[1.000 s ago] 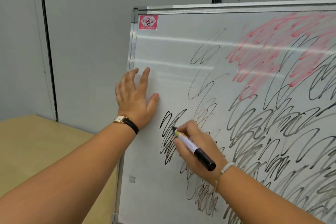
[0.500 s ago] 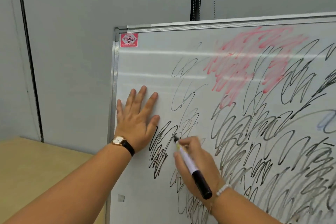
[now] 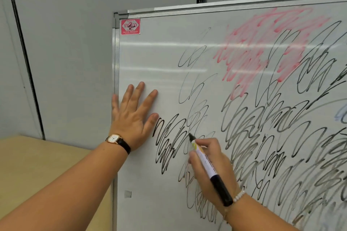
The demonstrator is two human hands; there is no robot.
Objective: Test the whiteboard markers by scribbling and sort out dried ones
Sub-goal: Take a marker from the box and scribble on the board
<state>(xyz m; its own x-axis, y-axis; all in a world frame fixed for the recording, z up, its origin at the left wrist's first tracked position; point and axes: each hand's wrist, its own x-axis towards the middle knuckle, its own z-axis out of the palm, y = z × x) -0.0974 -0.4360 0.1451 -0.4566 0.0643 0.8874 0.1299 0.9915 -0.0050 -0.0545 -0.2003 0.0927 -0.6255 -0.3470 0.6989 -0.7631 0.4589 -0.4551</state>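
- My right hand (image 3: 223, 163) is gripping the marker (image 3: 209, 169); fingers (image 3: 208, 143) are curling round the front of the white barrel, near the yellow band.
- Thumb side is mostly hiding behind the barrel, so I can't see the exact pinch.
- Marker tip is pointing up-left and touching the whiteboard (image 3: 150, 58) inside the black scribbles (image 3: 169, 142). The black back end is lying over my wrist, next to the bead bracelet (image 3: 239, 195).
- Barrel print is too blurred to read.
- My left hand (image 3: 134, 118) is resting flat on the board, fingers (image 3: 139, 90) straight and spread, holding nothing. The little finger is sitting at the metal frame (image 3: 116, 62).
- The thumb is ending just beside the leftmost black loops; can't tell if it is touching the ink.
- Watch (image 3: 113, 138) on the left wrist; dial is too small to read.
- Black loops are covering the middle and right of the board and running out of frame to the right and bottom.
- Red scribble (image 3: 259, 43) up top, pale and smeary, with black lines crossing it.
- A faint bluish mark is getting cut off at the right edge.
- Red sticker (image 3: 130, 26) in the top-left corner; only "WHITE BOARD" is roughly legible.
- Small grey patch (image 3: 128, 193) low on the board; unclear what it is.
- Tan table (image 3: 37, 165) to the left, partly behind my forearm, with grey wall (image 3: 65, 43) behind it.
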